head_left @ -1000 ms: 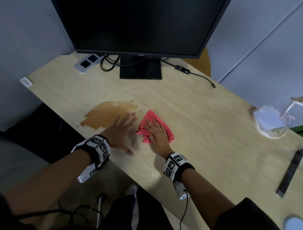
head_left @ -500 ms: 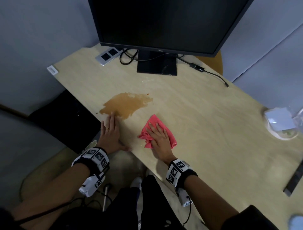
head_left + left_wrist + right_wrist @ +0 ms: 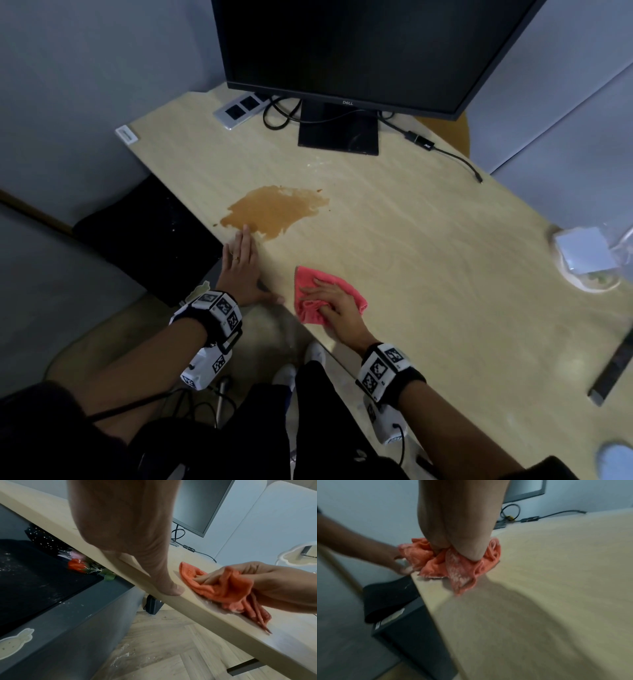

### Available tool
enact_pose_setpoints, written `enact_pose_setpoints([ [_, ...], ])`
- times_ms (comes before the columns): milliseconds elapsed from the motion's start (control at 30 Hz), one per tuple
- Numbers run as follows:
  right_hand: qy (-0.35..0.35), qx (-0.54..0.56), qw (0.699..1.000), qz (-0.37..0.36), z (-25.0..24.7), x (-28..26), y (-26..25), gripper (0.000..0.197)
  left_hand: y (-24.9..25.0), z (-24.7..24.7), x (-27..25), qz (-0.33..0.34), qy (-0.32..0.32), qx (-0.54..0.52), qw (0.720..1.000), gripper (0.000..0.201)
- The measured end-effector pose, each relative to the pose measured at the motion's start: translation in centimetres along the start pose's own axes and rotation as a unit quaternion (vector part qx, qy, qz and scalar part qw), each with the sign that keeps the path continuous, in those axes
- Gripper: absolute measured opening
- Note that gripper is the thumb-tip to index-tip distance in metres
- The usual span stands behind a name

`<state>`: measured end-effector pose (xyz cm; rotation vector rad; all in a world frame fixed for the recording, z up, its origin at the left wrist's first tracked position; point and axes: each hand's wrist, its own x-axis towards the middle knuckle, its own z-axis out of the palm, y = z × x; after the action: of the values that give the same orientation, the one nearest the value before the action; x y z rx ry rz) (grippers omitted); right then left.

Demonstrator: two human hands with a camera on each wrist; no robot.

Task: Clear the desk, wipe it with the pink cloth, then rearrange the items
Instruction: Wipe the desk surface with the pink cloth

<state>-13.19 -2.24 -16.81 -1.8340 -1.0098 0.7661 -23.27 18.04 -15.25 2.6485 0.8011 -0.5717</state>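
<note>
Cloth-wiping has drifted toward the near edge of the desk [image 3: 428, 274]: the right hand [image 3: 334, 308], which lay flat over the pink cloth [image 3: 352, 298] half a second ago, now bunches it, fingers curled round the gathered fabric. The cloth sits just beside the front edge, apart from the brown spill [image 3: 274, 210]. The left hand [image 3: 239, 270] remains flat on the desk edge, fingers straight, fingertips touching the spill's near rim. The monitor [image 3: 359, 51] stands behind.

L hand [image 3: 241, 270] flat, R hand [image 3: 334, 306] gripping.
</note>
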Motion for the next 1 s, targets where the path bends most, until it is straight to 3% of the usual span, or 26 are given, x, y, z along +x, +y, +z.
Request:
enact_pose_setpoints([
  [100,0.062,0.071,0.992,0.079,-2.0,-0.1,-1.4,0.031,-0.1,0.0,-0.1,-0.009,0.019,0.005,1.0,0.159],
  [300,0.292,-0.029,0.952,0.087,-4.6,-1.8,-0.6,0.032,-0.3,0.8,-0.7,-0.028,0.036,-0.005,0.999,0.156],
  [467,0.226,-0.173,0.952,0.113,-1.9,-3.9,2.3,0.067,-0.7,1.5,-0.7,-0.025,0.029,-0.018,0.999,0.152],
  [533,0.231,-0.199,0.942,0.142,-0.8,-3.8,2.7,0.075,-0.8,1.6,-0.6,-0.024,0.031,-0.021,0.999,0.153],
  [867,0.205,-0.223,0.924,0.232,7.6,-2.0,-1.4,0.082,-0.8,1.4,-0.8,-0.006,0.046,-0.031,0.998,0.151],
  [1000,0.244,-0.253,0.902,0.25,10.1,0.9,-2.6,0.079,-1.0,1.4,-0.6,0.004,0.049,-0.032,0.998,0.154],
])
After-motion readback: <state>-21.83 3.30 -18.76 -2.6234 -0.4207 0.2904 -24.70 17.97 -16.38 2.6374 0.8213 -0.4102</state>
